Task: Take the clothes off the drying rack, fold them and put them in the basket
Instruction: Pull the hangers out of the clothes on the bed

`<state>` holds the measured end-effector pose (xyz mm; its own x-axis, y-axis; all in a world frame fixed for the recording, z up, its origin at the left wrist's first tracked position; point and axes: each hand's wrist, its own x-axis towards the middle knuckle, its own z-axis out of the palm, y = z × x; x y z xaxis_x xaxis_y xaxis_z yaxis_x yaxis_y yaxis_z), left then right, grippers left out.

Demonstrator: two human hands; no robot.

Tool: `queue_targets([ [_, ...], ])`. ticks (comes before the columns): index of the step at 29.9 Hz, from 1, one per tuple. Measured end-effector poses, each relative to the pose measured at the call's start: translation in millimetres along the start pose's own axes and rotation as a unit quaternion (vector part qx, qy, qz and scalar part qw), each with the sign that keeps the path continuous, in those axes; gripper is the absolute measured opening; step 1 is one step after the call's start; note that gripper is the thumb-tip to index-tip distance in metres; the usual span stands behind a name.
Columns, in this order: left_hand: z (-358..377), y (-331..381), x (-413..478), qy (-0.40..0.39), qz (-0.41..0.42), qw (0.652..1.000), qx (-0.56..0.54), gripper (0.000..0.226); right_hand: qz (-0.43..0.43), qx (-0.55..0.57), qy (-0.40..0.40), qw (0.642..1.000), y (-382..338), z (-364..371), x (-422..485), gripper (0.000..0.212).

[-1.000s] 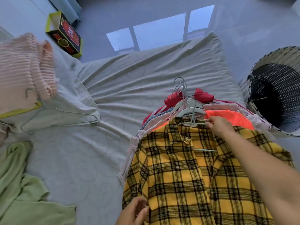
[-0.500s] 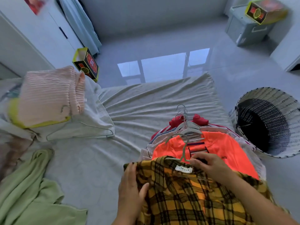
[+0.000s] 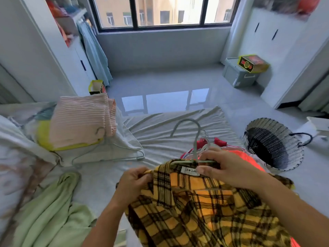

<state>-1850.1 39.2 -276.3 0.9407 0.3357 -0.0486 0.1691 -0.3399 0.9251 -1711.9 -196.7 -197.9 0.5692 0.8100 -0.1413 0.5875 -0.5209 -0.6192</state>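
Note:
A yellow and black plaid shirt point(image 3: 204, 211) on a pale green hanger point(image 3: 195, 139) is lifted in front of me over the bed. My left hand point(image 3: 133, 180) pinches the shirt's left shoulder at the hanger's end. My right hand point(image 3: 226, 168) grips the collar and the hanger bar beside the white label. Behind the shirt lies a pile of hung clothes, an orange top point(image 3: 249, 157) uppermost. The black and white woven basket point(image 3: 274, 145) lies tipped on the floor to the right.
Folded pink knitwear point(image 3: 80, 122) sits on a pillow at the left with an empty wire hanger point(image 3: 110, 154) beside it. A green garment point(image 3: 48, 211) lies at the lower left. Grey sheet point(image 3: 169, 122) covers the bed; tiled floor, boxes and cupboards lie beyond.
The plaid shirt has been lifted off the pile towards me. My left hand moved up from the shirt's lower part to its shoulder. My head tilted up, showing the window.

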Motion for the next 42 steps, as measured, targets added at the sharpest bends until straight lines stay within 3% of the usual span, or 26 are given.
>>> queue_targets([
  [2,-44.7,8.5,-11.2,0.025,0.028,0.999,0.007,0.028,-0.003,0.001,0.015,1.000,-47.7,1.6,6.9,0.039],
  [5,-106.0,22.6,-28.8,0.052,0.043,0.997,0.029,0.017,-0.026,0.036,0.008,0.999,-104.2,8.9,13.7,0.043],
  [9,-149.2,34.5,-61.7,0.091,0.061,0.987,0.118,0.030,-0.074,-0.029,0.000,0.997,-152.2,28.2,18.6,0.047],
  [12,-159.4,45.7,-90.7,0.109,0.077,0.979,0.155,0.021,-0.092,-0.004,-0.006,0.996,-183.3,42.9,15.5,0.055],
  [14,-162.3,53.0,-109.1,0.115,0.087,0.977,0.156,0.010,-0.113,0.032,-0.021,0.993,-195.4,51.4,7.4,0.046],
  [15,-163.6,56.8,-118.2,0.115,0.097,0.978,0.148,0.006,-0.122,0.043,-0.038,0.991,-198.5,55.3,1.5,0.041],
  [19,-171.9,58.6,-151.0,0.088,0.135,0.979,0.124,0.038,-0.117,0.012,-0.063,0.991,-195.1,61.6,-30.5,0.034],
  [23,-175.7,37.2,-180.9,0.197,0.128,0.964,0.124,0.027,-0.096,0.005,-0.045,0.994,-169.1,68.3,-60.4,0.039],
  [28,-170.5,0.2,-212.0,0.302,0.016,0.952,0.035,0.014,-0.068,0.102,-0.007,0.992,-127.2,80.5,-90.1,0.054],
  [32,-170.3,-26.5,-200.7,0.332,-0.075,0.940,0.009,0.017,-0.068,0.288,-0.030,0.955,-112.0,76.4,-96.4,0.073],
  [36,-154.5,-16.8,-170.8,0.338,-0.090,0.931,-0.105,0.023,-0.004,0.355,0.042,0.934,-118.5,84.1,-72.6,0.062],
  [39,-114.3,-1.7,-150.8,0.269,-0.110,0.937,-0.193,0.021,0.084,0.433,0.126,0.889,-137.4,106.2,-37.1,0.047],
  [42,-68.5,-2.4,-138.3,0.154,-0.134,0.948,-0.243,0.012,0.139,0.552,0.167,0.805,-164.6,132.1,2.6,0.036],
])
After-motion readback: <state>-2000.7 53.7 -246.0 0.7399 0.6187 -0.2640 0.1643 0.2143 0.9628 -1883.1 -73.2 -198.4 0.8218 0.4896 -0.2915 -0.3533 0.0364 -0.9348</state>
